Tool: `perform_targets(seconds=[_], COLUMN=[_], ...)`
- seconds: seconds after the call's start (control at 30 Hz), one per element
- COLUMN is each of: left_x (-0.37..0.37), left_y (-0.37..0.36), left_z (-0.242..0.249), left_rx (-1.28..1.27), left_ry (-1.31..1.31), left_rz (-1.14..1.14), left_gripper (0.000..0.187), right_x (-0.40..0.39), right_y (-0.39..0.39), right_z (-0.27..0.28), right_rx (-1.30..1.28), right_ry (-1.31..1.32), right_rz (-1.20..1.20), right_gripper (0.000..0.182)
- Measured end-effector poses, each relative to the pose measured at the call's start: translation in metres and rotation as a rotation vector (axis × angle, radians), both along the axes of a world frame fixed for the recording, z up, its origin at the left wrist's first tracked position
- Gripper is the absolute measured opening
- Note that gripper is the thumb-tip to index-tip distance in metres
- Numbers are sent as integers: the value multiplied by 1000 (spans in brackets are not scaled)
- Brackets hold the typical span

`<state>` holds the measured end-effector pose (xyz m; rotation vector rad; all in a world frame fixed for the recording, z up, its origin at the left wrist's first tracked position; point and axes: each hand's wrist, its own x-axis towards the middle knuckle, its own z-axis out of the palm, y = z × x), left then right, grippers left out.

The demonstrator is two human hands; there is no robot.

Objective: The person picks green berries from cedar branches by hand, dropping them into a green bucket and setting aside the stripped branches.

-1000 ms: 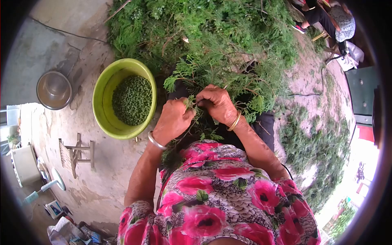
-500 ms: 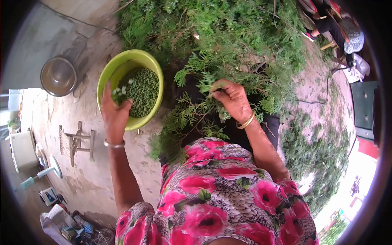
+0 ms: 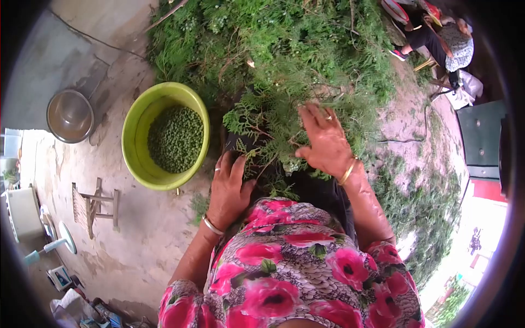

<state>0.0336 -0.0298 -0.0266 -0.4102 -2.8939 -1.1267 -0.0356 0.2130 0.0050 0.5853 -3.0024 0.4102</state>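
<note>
My left hand (image 3: 228, 188) is at the near left edge of a leafy green branch (image 3: 268, 128) on my lap, its fingers apart and no berries seen in it. Over the right part of the branch, my right hand (image 3: 327, 141) has its fingers spread, with nothing visibly held. Left of my left hand stands a yellow-green bucket (image 3: 131, 139), and many small green berries (image 3: 176, 139) lie inside it. Beyond the branch spreads a large pile of green branches (image 3: 273, 38).
A metal basin (image 3: 70, 116) and a small wooden stool (image 3: 95, 208) are on the ground at the left. At the upper right sits another person (image 3: 429, 44), beside a white bag (image 3: 467, 90). Loose green clippings (image 3: 415, 202) cover ground at the right.
My left hand has moved from the bucket, rightward to the branch, and its whitish-green handful is gone from view. My right hand has opened from a pinch on a sprig.
</note>
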Motion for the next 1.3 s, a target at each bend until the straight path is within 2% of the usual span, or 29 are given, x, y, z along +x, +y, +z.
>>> perform_targets(seconds=[0.03, 0.07, 0.13, 0.17, 0.2, 0.27, 0.3, 0.33, 0.4, 0.43, 0.47, 0.5, 0.53, 0.6, 0.67, 0.73, 0.77, 0.8, 0.87, 0.9, 0.97, 1.0, 1.07, 1.1, 1.13, 1.2, 1.23, 1.27, 1.3], left_x=[0, -1, -1, -1, -1, -1, 0, -1, -3, -5, -7, -10, -12, -18, -20, -30, -38, -43, -50, -55, -66, -69, -68, -69, -65, -62, -62, -62, -60], left_y=[0, -1, -1, -3, -6, -15, -21, -28, -42, -43, -43, -49, -52, -44, -27, -17, -8, 0, 13, 21, 33, 40, 60, 72, 88, 115, 130, 145, 162], left_z=[3, 4, 6, 9, 13, 20, 24, 26, 23, 26, 30, 29, 27, 17, 28, 24, 28, 36, 52, 63, 85, 99, 128, 139, 152, 167, 171, 174, 174], left_rx=[-31, -30, -49, -51, 2, 55, 25, 5, 176, 297, 416, 352, 286, 293, 297, 410, 423, 462, 502, 548, 592, 583, 557, 514, 522, 517, 498, 479, 486], left_ry=[0, 9, -4, 6, -32, -51, 68, 189, 227, 192, 150, 122, 96, 147, 67, 39, 60, 71, 91, 95, 108, 108, 180, 279, 314, 338, 354, 372, 373], left_rz=[-17, -21, -28, -29, -5, 4, 100, 192, 366, 444, 516, 490, 465, 375, 332, 288, 251, 226, 186, 159, 106, 102, -37, -127, -183, -389, -462, -537, -563], left_gripper=[56, 56, 55, 55, 53, 51, 48, 44, 42, 40, 38, 33, 29, 23, 22, 20, 20, 20, 19, 19, 21, 21, 21, 18, 14, 17, 18, 19, 18], right_x=[3, 2, -2, -3, -8, -27, -38, -51, -75, -87, -98, -104, -106, -102, -93, -75, -58, -47, -36, -26, -8, -3, 8, 1, 6, 18, 22, 28, 36], right_y=[2, 3, 1, 0, 3, 17, 25, 35, 64, 79, 95, 110, 121, 135, 161, 178, 165, 172, 188, 194, 201, 190, 167, 174, 170, 158, 150, 142, 134], right_z=[-16, -28, -44, -47, -45, -37, -23, -12, 15, 29, 42, 56, 76, 118, 137, 146, 162, 158, 138, 131, 118, 119, 122, 96, 91, 90, 93, 98, 106], right_rx=[185, 186, 344, 285, 282, 153, 108, 114, -334, -322, -579, -844, -840, -1046, -1065, -499, -708, -706, -1041, -1043, 43, 35, -877, -1124, -1133, -1067, -1225, -1230, -818], right_ry=[-53, -44, 57, 107, 118, 49, 51, 76, 78, 121, 138, 162, 214, 510, 533, 552, 614, 651, 487, 508, 637, 636, 478, 465, 458, 425, 323, 323, 256], right_rz=[-12, -17, 9, -20, -24, -25, -64, -89, -253, -282, -430, -566, -587, -467, -430, -773, -815, -830, -560, -565, -575, -581, -664, -667, -677, -681, -675, -683, -764], right_gripper=[84, 84, 77, 66, 66, 57, 45, 45, 51, 51, 45, 40, 40, 34, 33, 30, 30, 30, 18, 18, 17, 17, 16, 16, 16, 17, 22, 22, 26])
